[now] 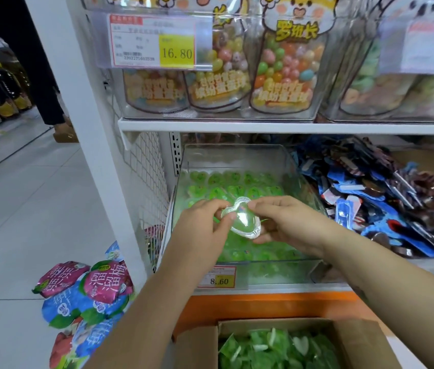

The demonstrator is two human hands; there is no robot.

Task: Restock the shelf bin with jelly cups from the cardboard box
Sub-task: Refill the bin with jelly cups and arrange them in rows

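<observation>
Above the shelf bin [237, 155]: one clear heart-shaped cup [242, 222] held between both hands.
The left hand [205, 222] and right hand [282, 222] each pinch its rim with curled fingers; green jelly cups [237, 179] line the bin, more fill the near cardboard box [357, 339].

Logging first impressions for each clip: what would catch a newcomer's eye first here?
At centre, the left hand and right hand hold a clear heart-shaped jelly cup over the shelf bin lined with green cups. Below, the cardboard box holds more; colourful candy packs crowd the shelf above.
</observation>
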